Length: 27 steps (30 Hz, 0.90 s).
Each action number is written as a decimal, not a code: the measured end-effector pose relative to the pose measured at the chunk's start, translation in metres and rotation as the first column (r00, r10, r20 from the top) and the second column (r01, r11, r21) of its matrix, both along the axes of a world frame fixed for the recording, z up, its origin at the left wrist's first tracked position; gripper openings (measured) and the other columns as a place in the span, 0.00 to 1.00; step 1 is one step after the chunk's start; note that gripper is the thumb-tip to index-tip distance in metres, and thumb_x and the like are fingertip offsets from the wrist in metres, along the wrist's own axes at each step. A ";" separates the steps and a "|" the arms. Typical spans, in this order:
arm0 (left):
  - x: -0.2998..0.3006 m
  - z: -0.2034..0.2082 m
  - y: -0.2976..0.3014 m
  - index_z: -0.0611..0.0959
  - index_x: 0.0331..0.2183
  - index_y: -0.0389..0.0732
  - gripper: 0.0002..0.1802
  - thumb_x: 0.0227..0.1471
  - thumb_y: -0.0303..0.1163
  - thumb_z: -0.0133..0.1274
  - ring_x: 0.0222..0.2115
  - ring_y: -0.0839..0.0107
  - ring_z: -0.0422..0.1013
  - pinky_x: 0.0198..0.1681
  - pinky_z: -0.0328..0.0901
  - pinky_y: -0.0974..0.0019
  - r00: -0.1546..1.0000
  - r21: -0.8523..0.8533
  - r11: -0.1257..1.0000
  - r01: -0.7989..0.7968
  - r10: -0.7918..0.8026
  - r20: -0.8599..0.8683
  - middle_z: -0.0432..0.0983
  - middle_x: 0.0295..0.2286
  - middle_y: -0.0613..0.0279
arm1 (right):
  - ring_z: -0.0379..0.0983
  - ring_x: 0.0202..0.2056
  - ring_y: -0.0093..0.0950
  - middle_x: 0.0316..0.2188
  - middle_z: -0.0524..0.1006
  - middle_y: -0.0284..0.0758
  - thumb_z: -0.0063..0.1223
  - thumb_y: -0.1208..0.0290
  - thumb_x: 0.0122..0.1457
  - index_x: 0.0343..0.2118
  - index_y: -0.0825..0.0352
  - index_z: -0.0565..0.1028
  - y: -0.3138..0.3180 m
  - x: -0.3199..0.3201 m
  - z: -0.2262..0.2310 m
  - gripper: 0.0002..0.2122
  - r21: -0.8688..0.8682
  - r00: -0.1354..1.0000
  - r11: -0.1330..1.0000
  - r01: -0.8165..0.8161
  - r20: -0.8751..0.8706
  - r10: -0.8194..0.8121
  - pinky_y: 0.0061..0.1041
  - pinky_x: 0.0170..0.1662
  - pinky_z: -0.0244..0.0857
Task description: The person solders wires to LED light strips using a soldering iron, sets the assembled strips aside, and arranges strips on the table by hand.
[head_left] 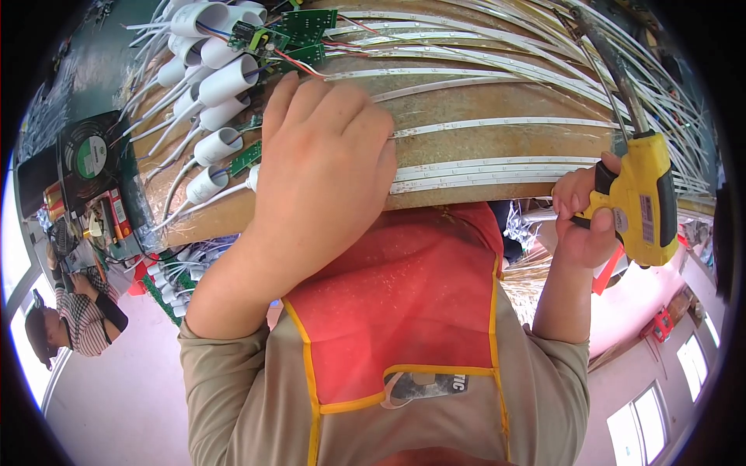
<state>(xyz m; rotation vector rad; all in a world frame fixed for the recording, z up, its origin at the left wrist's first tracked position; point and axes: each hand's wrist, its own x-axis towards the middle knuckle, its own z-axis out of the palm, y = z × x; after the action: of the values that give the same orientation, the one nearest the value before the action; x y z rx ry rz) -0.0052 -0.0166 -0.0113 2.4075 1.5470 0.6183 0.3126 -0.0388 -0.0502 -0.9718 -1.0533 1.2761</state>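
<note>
My left hand (322, 147) lies back-up over the near left part of the brown work board (466, 97). Its fingers are curled down and hide whatever is under them. From beside it, several thin white LED strips (505, 123) run to the right. White plastic tubes (225, 79) with white wires, and small green circuit boards (307, 27) with red and blue leads, sit just left of and beyond that hand. My right hand (587, 213) is wrapped round the handle of a yellow and black soldering gun (649, 202), whose long metal barrel (618, 66) points away over the strips.
Many more white strips (676, 101) fan out at the far right. A black fan (89, 155) stands at the left, with small boxes (116, 213) near it. Another person (85, 318) in a striped top works farther left. A red apron (396, 303) hangs by the board's near edge.
</note>
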 end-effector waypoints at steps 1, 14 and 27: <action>-0.002 0.001 -0.001 0.85 0.34 0.42 0.10 0.46 0.24 0.64 0.39 0.53 0.73 0.48 0.67 0.53 1.000 0.001 1.000 0.009 -0.009 0.014 0.78 0.35 0.58 | 0.66 0.23 0.22 0.23 0.70 0.30 0.72 0.55 0.59 0.64 0.77 0.64 0.000 0.000 0.000 0.39 -0.001 1.000 1.000 0.000 -0.001 0.000 0.23 0.25 0.60; -0.055 0.018 -0.029 0.84 0.41 0.43 0.18 0.45 0.29 0.68 0.40 0.55 0.75 0.45 0.66 0.55 0.991 -0.127 0.991 -0.047 0.030 -0.127 0.79 0.37 0.60 | 0.67 0.21 0.24 0.23 0.72 0.32 0.71 0.54 0.58 0.61 0.75 0.67 0.005 -0.007 -0.003 0.37 -0.044 0.998 0.998 0.049 -0.030 -0.050 0.26 0.24 0.62; -0.048 0.070 -0.003 0.88 0.38 0.38 0.15 0.44 0.20 0.69 0.31 0.58 0.76 0.34 0.71 0.60 0.994 0.270 0.958 0.098 -0.080 -0.075 0.80 0.33 0.56 | 0.64 0.20 0.23 0.25 0.71 0.31 0.63 0.53 0.63 0.65 0.73 0.64 0.008 0.012 -0.010 0.35 0.035 0.988 0.999 0.013 -0.152 -0.007 0.26 0.24 0.60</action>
<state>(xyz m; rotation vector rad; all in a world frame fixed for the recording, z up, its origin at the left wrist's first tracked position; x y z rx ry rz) -0.0537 -0.0197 0.0588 2.7067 1.4493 0.7918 0.3243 -0.0312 -0.0606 -0.8379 -0.9490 1.2975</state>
